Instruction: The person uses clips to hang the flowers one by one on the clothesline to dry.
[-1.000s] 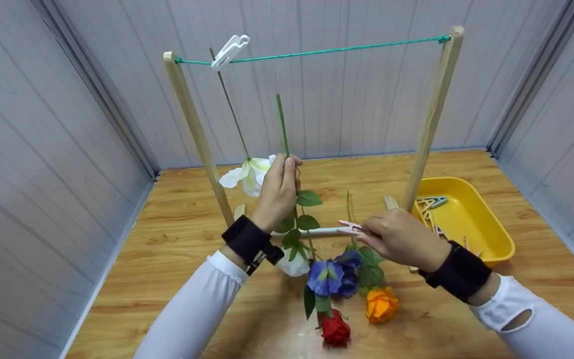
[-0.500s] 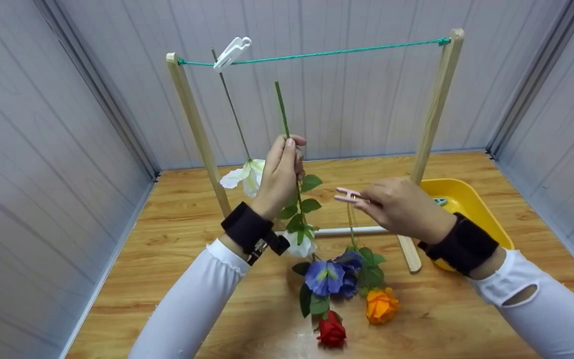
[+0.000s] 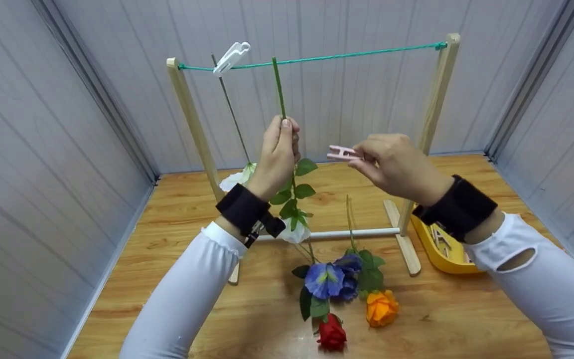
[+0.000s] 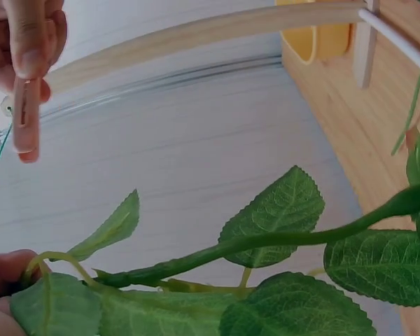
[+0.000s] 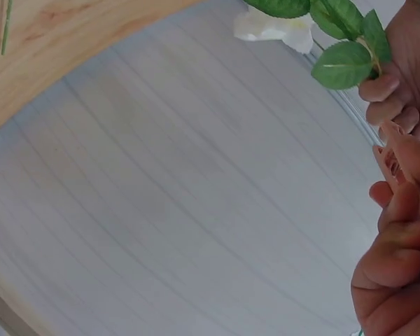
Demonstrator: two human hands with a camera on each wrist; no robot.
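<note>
Fingers of the left hand (image 3: 278, 149) curl round a thin green stem (image 3: 279, 87) with serrated leaves and a white bloom below, its tip touching the taut green cord (image 3: 347, 52). Just right of it, the right hand (image 3: 391, 164) pinches a pink plastic clothespin (image 3: 341, 152). Below lies the wood-grain bench (image 3: 177, 234).

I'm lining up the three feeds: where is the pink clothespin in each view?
Head: pink clothespin at centre, pinched in the right hand, just right of the left hand.
Left wrist: pink clothespin at upper left, hanging from fingertips.
Right wrist: pink clothespin at the right edge, mostly covered by fingers.
Shared landmark: the leafy green stem.
</note>
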